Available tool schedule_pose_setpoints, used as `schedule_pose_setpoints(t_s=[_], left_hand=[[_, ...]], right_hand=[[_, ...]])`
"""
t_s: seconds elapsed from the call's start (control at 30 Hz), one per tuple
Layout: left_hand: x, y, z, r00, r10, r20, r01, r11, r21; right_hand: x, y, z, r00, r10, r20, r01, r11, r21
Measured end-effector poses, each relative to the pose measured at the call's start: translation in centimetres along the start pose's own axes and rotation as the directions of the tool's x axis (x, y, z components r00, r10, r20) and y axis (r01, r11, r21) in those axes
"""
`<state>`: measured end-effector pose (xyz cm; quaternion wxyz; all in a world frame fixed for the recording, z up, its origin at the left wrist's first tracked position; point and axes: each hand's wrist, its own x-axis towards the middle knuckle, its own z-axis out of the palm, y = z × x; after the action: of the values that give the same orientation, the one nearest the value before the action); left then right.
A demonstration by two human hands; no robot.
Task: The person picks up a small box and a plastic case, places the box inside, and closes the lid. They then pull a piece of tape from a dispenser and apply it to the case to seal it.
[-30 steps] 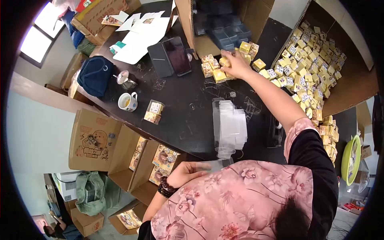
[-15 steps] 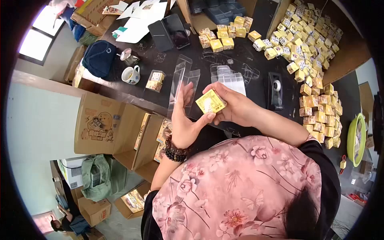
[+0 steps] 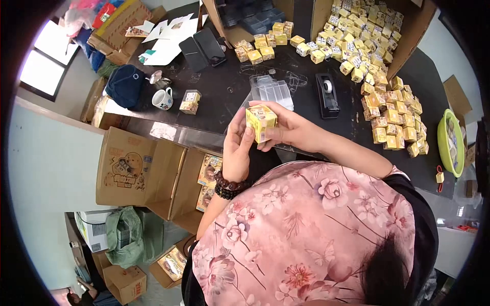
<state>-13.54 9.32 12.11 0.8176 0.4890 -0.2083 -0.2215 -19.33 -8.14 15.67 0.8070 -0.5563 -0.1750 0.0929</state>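
Observation:
A small yellow printed box (image 3: 261, 117) is gripped between both my hands, just over the near edge of the dark table. My left hand (image 3: 237, 152), with beaded bracelets at its wrist, closes on the box's left side, thumb at its lower corner. From the other side my right hand (image 3: 292, 128) wraps its fingers over the top and its thumb along the front. Clear plastic cases (image 3: 273, 93) lie on the table just beyond the hands. Left of them stands a clear case with small boxes inside (image 3: 190, 102).
Many yellow boxes spill from a large carton (image 3: 357, 35) and stand in rows (image 3: 395, 115) to the right. A black tape dispenser (image 3: 327, 96), a cup (image 3: 163, 99), a phone stand (image 3: 203, 51) and a green basin (image 3: 451, 143) are around. An open carton (image 3: 127, 166) sits lower left.
The yellow box has turned from its flat face to show a corner and sides. My left hand has closed in onto it from beside the upright clear case. The whole view has shifted.

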Motion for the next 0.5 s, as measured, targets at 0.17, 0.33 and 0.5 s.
schedule_pose_setpoints(t_s=[0.17, 0.33, 0.5], left_hand=[[-0.2, 0.2, 0.4, 0.995, 0.088, 0.048, -0.094, 0.985, 0.142], [0.9, -0.4, -1.0, 0.991, 0.133, -0.010, -0.131, 0.984, 0.120], [1.7, -0.9, -1.2, 0.997, 0.080, -0.024, -0.074, 0.980, 0.183]], right_hand=[[-0.1, 0.0, 0.9, 0.975, 0.037, -0.218, -0.035, 0.999, 0.013], [0.4, 0.1, -1.1, 0.909, -0.184, -0.375, 0.160, 0.983, -0.096], [0.5, -1.0, -5.2, 0.799, -0.251, -0.547, 0.146, 0.963, -0.228]])
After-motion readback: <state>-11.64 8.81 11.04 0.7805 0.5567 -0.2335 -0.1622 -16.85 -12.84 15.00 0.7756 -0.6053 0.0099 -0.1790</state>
